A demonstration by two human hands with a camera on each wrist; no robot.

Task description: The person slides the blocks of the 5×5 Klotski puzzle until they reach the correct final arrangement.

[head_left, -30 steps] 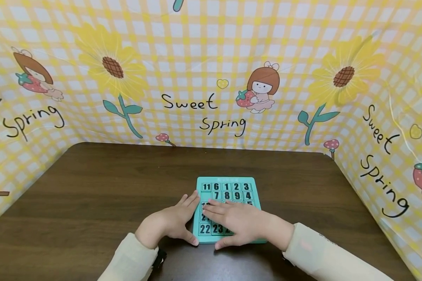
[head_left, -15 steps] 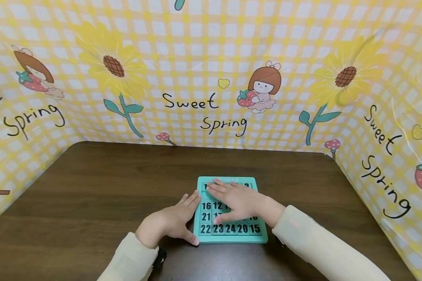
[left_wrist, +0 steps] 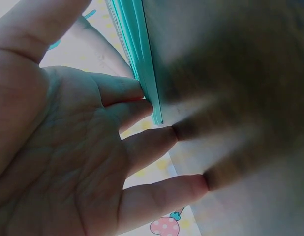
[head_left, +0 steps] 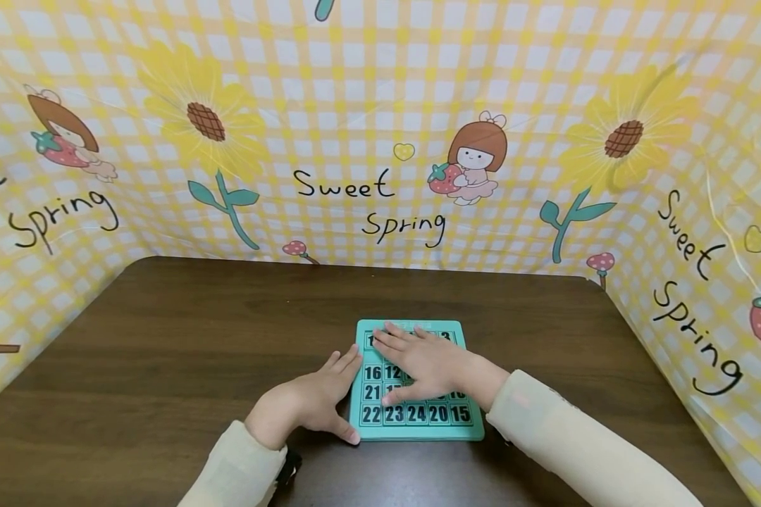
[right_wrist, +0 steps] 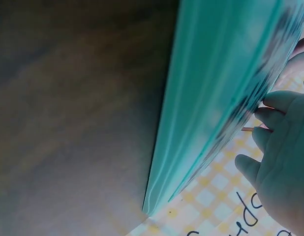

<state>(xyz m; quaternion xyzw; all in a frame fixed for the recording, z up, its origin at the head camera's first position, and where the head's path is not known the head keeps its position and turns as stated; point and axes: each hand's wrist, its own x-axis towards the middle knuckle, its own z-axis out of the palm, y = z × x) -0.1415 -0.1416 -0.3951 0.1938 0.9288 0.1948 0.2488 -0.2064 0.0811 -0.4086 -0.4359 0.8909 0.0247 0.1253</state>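
Note:
A turquoise sliding number puzzle [head_left: 415, 431] lies flat on the brown table, its tiles printed in black. Against its left side rests my left hand [head_left: 311, 403], fingers extended, with the thumb at the near left corner. In the left wrist view, two fingertips of this hand touch the puzzle's edge [left_wrist: 142, 54] and two others reach the table. My right hand [head_left: 434, 362] reaches over the upper tiles from the right, fingers spread and fairly straight. It hides much of the top rows; 16, 21 and the bottom row from 22 to 15 stay readable.
Dark wooden tabletop [head_left: 228, 317] surrounds the puzzle. A yellow checked cloth [head_left: 342, 120] with printed flowers and lettering stands along the back and both sides of the table.
My right hand has moved up the board from the lower middle tiles to the top rows, uncovering the bottom row. It has stayed there over the last half second. My left hand keeps its place.

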